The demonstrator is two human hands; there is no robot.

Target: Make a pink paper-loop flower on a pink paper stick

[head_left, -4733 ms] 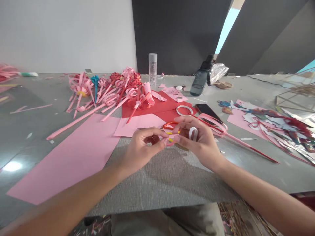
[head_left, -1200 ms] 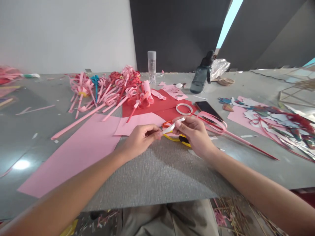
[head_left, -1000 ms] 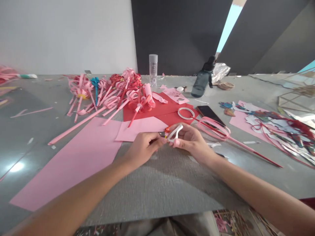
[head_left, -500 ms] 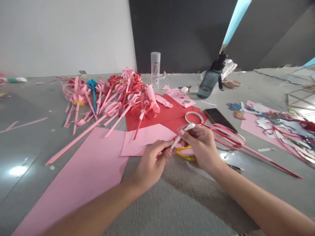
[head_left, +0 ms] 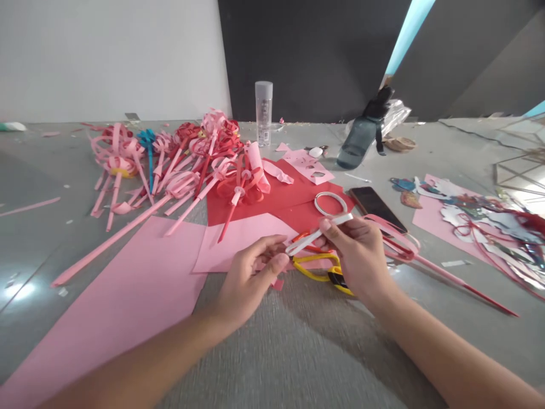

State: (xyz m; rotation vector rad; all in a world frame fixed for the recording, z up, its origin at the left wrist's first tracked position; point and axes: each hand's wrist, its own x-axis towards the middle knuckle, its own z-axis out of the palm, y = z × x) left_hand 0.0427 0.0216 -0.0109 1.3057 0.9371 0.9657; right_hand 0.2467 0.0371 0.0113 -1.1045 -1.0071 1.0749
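A big pink paper (head_left: 123, 284) lies at the left. Next, the left hand (head_left: 249, 278) has its thumb and finger a little apart, by the tip of the white strip (head_left: 305, 243). The strip is between the hands, near a yellow handle (head_left: 307, 275). The right hand (head_left: 361, 250) pinches its other end. A soft, steady pinch should stop it bending.

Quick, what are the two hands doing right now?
Left hand: open, thumb and fingers apart near the white strip's end; can't tell if they touch.
Right hand: closed, pinching the white strip.
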